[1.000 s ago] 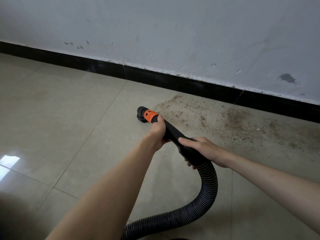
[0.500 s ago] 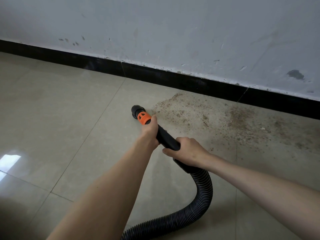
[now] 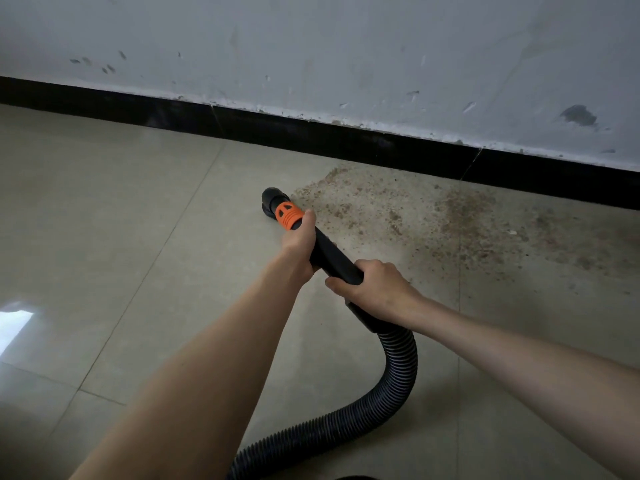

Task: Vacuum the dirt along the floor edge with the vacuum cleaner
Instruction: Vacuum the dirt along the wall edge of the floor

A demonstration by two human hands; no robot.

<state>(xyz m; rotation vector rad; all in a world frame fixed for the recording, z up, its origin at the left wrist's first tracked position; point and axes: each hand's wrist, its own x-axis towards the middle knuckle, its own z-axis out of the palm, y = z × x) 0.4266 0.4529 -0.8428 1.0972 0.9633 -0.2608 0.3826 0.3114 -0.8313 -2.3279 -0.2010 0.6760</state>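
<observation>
I grip the wand point(image 3: 332, 259) with both hands: left hand point(image 3: 300, 242) just behind the orange collar point(image 3: 290, 217), right hand point(image 3: 374, 289) near the hose point(image 3: 398, 368). The nozzle point(image 3: 272, 202) sits on the floor point(image 3: 121, 237) at the left border of the dirt point(image 3: 415, 220). I judge the wand stiff and light, the hose bendy and dragging; this front grip steers best.

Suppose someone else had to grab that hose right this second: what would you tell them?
Left hand grips the black vacuum wand just behind its orange ribbed collar. Right hand grips the wand lower down, where the black ribbed hose begins. The round black nozzle sits at the left edge of the brown dirt patch beside the black skirting board. Nearly all the dirt, stretching right, remains to be vacuumed.
</observation>
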